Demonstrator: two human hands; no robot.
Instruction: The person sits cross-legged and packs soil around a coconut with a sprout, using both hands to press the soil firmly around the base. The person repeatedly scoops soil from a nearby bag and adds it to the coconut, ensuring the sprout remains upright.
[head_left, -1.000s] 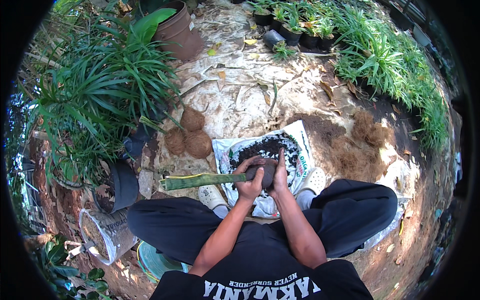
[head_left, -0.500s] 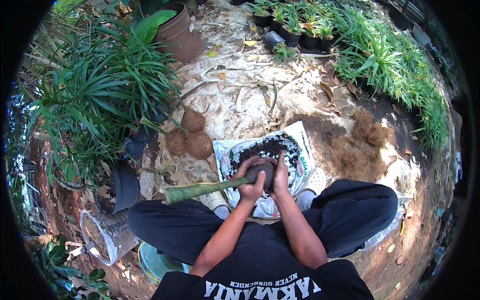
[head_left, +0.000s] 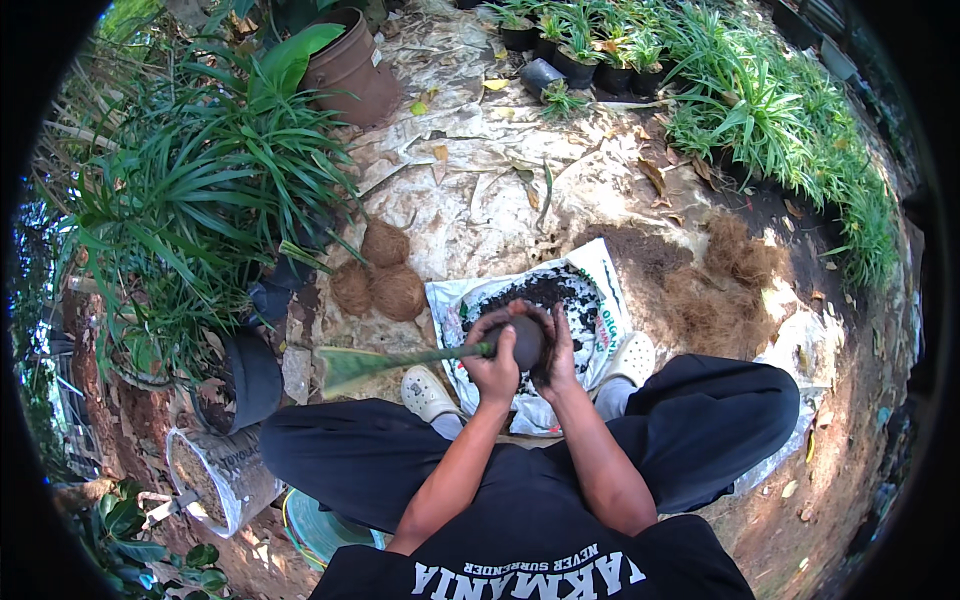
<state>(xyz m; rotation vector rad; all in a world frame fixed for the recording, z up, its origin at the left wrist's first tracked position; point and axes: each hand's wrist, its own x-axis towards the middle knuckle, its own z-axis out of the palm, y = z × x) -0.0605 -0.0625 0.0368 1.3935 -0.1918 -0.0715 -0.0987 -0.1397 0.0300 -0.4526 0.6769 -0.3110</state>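
Between my palms is a round, dark ball of soil (head_left: pixel 524 342), with a long green leaf (head_left: pixel 385 362) sticking out of it to the left. My left hand (head_left: pixel 490 372) wraps the ball's left side, its thumb lying over the top near the leaf's base. Cupped against the right side is my right hand (head_left: pixel 561 352), its fingers pointing away from me and soil showing on its palm. Beneath both hands a white sack (head_left: pixel 450 302) lies flat on the ground, bearing loose dark soil (head_left: pixel 540 291). The ball's underside is hidden.
Three brown fibre balls (head_left: pixel 397 292) sit left of the sack, two with green stems. Loose coconut fibre (head_left: pixel 722 300) lies to the right. Potted plants (head_left: pixel 610 60) line the far side, with a brown pot (head_left: pixel 352 75) and a black pot (head_left: pixel 250 378) at left.
The soil ball has turned a little in my hands, and the leaf has swung slightly away from me. My right hand has opened more along the ball's side.
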